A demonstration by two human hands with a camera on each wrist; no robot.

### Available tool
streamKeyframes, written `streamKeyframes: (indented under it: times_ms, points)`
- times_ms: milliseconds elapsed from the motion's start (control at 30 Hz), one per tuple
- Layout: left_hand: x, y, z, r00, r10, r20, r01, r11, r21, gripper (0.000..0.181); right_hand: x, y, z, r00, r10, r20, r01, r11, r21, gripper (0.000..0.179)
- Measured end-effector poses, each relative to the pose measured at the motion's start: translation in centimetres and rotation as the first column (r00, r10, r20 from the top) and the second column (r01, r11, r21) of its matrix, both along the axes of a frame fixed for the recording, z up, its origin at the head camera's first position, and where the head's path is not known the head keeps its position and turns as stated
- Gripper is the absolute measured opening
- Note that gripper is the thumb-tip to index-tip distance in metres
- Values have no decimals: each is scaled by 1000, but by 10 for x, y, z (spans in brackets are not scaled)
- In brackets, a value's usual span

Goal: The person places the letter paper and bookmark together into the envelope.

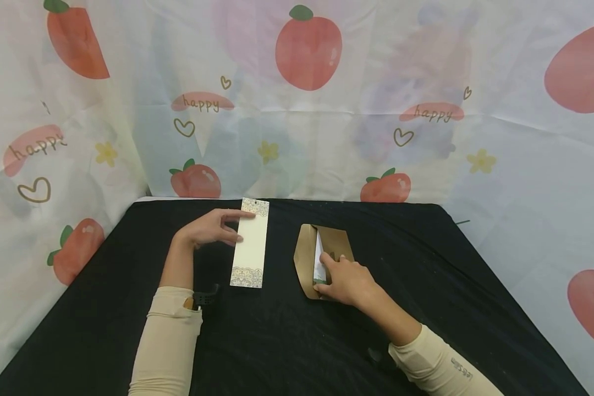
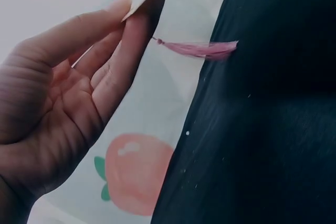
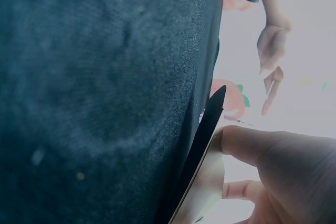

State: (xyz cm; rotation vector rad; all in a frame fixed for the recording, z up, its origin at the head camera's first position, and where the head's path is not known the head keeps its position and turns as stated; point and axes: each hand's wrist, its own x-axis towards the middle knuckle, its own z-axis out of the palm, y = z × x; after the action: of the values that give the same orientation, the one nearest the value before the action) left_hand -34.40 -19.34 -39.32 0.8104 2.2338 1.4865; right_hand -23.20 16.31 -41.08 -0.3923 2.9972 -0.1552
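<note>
Your left hand (image 1: 209, 228) pinches the cream card (image 1: 250, 250), a pink tassel (image 2: 202, 50) hanging from it, over the black-covered table (image 1: 272, 346); to its right, your right hand (image 1: 348, 279) touches the open brown envelope (image 1: 304, 258), though whether it grips is unclear

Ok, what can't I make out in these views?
Head: how far the white insert extends, hidden by the right hand and envelope.
Left wrist: the card's printed pattern; it is nearly edge-on.
Right wrist: the rest of the envelope, cut off by the bottom edge.
Head: sleeve lettering, too small.
</note>
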Motion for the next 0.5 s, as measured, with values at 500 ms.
streamKeyframes:
  times_ms: [500]
  points:
    - [-1,41,4,994,-111,4,111,993,-35,66,-1,-1,0,1000,-23,10,23,1000,-6,72]
